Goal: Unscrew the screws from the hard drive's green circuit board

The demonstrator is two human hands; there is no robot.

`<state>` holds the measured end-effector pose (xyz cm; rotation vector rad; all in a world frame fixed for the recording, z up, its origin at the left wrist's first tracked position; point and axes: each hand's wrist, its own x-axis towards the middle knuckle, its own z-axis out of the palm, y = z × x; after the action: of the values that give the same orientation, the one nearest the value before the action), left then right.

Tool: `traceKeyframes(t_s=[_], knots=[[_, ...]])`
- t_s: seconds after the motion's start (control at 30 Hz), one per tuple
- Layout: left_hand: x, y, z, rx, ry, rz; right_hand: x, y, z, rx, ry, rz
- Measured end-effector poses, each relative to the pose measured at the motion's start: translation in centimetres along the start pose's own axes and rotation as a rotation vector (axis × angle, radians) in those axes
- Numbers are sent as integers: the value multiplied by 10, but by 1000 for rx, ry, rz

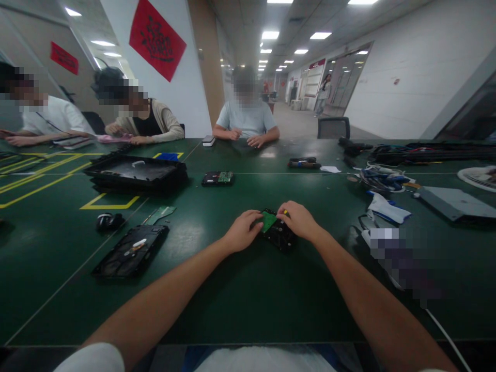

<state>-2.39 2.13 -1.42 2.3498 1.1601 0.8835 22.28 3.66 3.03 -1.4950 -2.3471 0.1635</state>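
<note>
A black hard drive point(282, 235) with a green circuit board point(268, 221) lies tilted on the green table in front of me. My left hand point(245, 230) grips its left edge, thumb and fingers curled at the board. Over the drive's upper right side, my right hand point(297, 221) is closed in a pinch. A small yellow spot point(285, 212) shows at its fingertips, but the thing it belongs to is mostly hidden. Farther back on the table rests another hard drive point(217, 179), its green board partly showing.
To the left are a black casing point(132, 253), a loose green circuit board point(160, 214), a black mouse point(109, 221) and stacked black trays point(135, 173). A grey metal box point(457, 201) and tangled cables point(382, 178) lie right. Several people sit across the table.
</note>
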Motion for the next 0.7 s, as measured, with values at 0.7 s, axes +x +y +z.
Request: traceKeyframes(t_s=[0.7], knots=[[-5, 2, 0, 81, 9, 37, 1, 3, 8, 30, 57, 29]])
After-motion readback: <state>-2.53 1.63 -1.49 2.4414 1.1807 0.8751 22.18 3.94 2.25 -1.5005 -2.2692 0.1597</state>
